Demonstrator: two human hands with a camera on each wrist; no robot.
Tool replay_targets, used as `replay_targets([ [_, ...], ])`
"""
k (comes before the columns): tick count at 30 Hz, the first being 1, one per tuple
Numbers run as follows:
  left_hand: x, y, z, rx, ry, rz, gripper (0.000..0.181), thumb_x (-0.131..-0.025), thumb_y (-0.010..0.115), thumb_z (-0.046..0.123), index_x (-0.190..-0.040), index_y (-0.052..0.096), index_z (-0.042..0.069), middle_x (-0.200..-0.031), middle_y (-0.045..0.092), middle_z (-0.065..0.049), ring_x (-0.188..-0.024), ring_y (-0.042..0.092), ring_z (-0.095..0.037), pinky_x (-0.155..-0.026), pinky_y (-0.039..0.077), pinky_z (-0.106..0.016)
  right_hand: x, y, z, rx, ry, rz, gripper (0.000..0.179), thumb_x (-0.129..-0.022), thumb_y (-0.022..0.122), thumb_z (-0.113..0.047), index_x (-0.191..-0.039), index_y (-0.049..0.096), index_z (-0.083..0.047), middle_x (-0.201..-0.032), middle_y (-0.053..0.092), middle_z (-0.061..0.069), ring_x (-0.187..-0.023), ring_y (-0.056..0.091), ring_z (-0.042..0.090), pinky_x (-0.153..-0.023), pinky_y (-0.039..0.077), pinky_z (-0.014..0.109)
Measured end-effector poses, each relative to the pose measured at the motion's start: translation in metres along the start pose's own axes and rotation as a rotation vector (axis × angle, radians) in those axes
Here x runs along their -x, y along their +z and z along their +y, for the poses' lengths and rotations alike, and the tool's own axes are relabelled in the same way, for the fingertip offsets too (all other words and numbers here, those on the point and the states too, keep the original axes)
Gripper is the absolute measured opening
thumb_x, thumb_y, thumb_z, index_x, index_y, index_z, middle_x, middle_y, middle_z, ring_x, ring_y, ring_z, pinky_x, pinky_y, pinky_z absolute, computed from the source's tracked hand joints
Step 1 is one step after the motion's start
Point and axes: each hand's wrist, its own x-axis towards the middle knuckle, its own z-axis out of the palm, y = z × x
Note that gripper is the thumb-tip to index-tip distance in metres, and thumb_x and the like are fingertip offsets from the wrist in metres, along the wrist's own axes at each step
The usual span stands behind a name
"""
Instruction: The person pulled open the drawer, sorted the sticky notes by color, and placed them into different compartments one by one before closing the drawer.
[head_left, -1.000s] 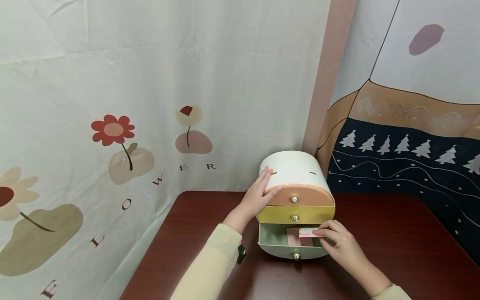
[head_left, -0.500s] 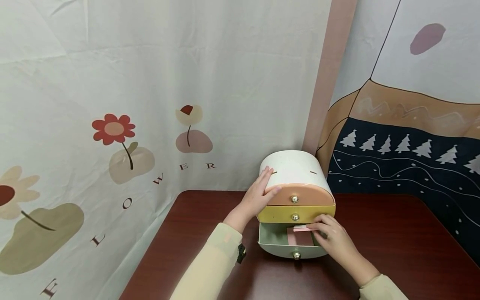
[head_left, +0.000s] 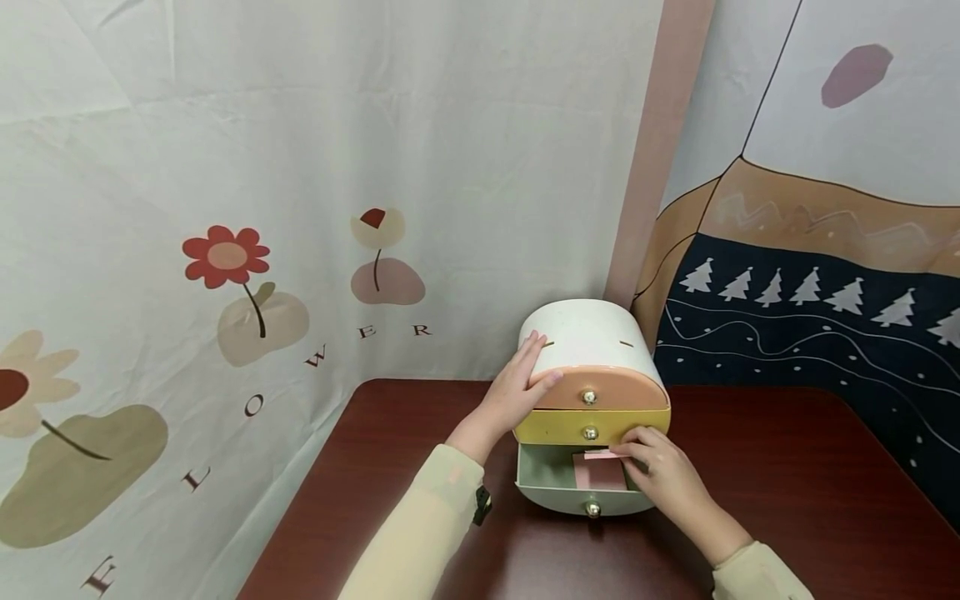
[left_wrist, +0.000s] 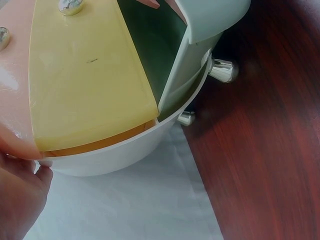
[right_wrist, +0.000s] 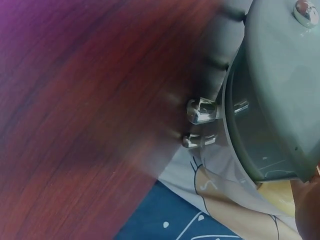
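A small white dome-topped drawer cabinet (head_left: 588, 329) stands on the table. Its bottom green drawer (head_left: 551, 499) is pulled out, and a flat pink square (head_left: 598, 475) lies inside. My left hand (head_left: 510, 404) rests on the cabinet's upper left side, thumb over the edge of the orange drawer (head_left: 615, 390). With thumb and fingers, my right hand (head_left: 663, 473) pinches a thin pink-and-white flat piece (head_left: 597, 455) over the back of the green drawer; its exact kind is unclear. Only part of that hand shows in the right wrist view.
The yellow drawer (head_left: 555, 428) sits closed above the green one, with a round metal knob (head_left: 591, 433). Metal feet (left_wrist: 223, 70) support the cabinet. Behind the dark red table (head_left: 772, 467) hang printed cloths (head_left: 465, 167).
My right hand has moved left and slightly up, carrying the pink-and-white piece farther back in the green drawer. The left hand has stayed on the cabinet.
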Motion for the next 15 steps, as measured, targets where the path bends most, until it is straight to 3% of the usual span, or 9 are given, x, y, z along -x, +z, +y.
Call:
replay_targets([
  [15, -0.0006, 0.0005, -0.0002, -0.007, -0.005, 0.005, 0.072, -0.094, 0.042, 0.058, -0.153, 0.018, 0.023, -0.160, 0.011, 0.004, -0.146, 0.016, -0.017, -0.114, 0.024, -0.047, 0.0007, 0.0024, -0.0029, 0.053, -0.057, -0.040, 0.031, -0.062, 0.080, 0.003, -0.084, 0.076, -0.017, -0.089, 0.059, -0.008, -0.085, 0.053, 0.008, -0.069, 0.048, 0.023],
])
